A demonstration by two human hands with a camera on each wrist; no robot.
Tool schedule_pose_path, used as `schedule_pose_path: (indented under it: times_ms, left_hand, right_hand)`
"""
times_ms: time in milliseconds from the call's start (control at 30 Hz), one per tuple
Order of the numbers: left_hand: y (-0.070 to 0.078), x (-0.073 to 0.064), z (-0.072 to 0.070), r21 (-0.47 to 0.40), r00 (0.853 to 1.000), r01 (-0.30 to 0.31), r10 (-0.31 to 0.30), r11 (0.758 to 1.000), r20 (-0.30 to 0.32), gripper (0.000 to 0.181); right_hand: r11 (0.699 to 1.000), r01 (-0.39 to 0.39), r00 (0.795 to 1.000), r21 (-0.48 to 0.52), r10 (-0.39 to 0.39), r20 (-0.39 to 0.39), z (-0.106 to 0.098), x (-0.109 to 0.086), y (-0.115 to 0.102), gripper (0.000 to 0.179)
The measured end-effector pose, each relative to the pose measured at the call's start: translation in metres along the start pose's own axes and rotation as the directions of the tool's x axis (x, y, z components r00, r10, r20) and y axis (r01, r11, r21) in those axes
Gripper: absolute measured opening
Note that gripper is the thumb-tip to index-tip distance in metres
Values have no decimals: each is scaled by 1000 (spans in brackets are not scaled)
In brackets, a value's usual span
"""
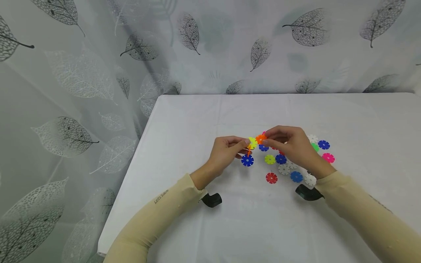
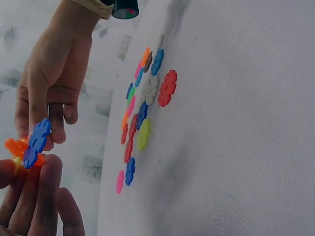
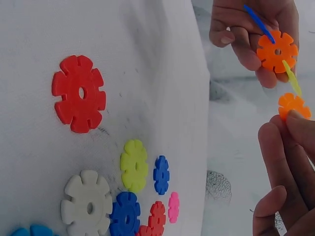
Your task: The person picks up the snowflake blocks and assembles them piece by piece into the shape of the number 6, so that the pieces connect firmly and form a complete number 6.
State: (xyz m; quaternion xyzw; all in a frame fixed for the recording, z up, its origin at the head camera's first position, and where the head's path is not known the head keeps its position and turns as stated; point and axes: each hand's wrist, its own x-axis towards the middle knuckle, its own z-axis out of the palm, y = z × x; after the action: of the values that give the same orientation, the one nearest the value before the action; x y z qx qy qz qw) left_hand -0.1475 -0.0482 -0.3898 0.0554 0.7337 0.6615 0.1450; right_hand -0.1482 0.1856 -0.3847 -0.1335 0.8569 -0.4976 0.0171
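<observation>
Above the table my left hand (image 1: pixel 227 151) pinches a yellow notched flower disc (image 1: pixel 252 143) between thumb and fingers. An orange disc (image 3: pixel 277 52) links that yellow disc to a blue disc (image 1: pixel 247 160), which hangs lowest. My right hand (image 1: pixel 292 146) pinches a second orange disc (image 1: pixel 261 139) by thumb and fingertip. Its edge meets the yellow disc's edge; whether their notches are locked I cannot tell. In the left wrist view, the blue disc (image 2: pixel 37 142) partly covers the orange and yellow ones.
Loose flower discs lie on the white table (image 1: pixel 184 138) below and around my right hand, among them a red disc (image 1: pixel 271 178), a yellow-green disc (image 1: pixel 270 159) and a pink disc (image 1: pixel 328 157). A leaf-patterned curtain (image 1: pixel 213 44) hangs behind the table and on its left.
</observation>
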Motion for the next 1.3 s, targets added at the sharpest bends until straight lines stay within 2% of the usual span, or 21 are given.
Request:
schedule_pose_path:
  times_ms: [333,500,600,833,967,1100,1300]
  left_hand:
    - [0,-1,0,9,1000,2,-2,1000,-6,27]
    - [1,-1,1,9,1000,0,0,1000,0,27]
    - [2,-2,1,9,1000,0,0,1000,-1,27]
    - [4,-3,2,4,1000,8,-8,1000,3,24]
    - [6,-4,1,11,1000,19,-19,1000,-2,24]
    - [5,-4,2,7,999,38,-38,999,-6,23]
    - [2,-3,3,12,999,47,-47,999,-14,22]
  right_hand:
    - [997,54,997,-54,-57,-51,1,-5,-1,17]
    - [982,139,985,-131,-151,-82,2,-8,-3,15]
    - [957,222,965,-186,-243,-99,2,-8,-3,19]
    - [875,379,896,-302,-429,-120,4,-10,-6,29]
    - [839,414,868,-352,-481,-127,8,-10,-5,30]
    - [816,429,853,-388,-507,-125,12,-11,-4,32]
    - [764,478,819,-434,-566,-94,14,-11,-1,34]
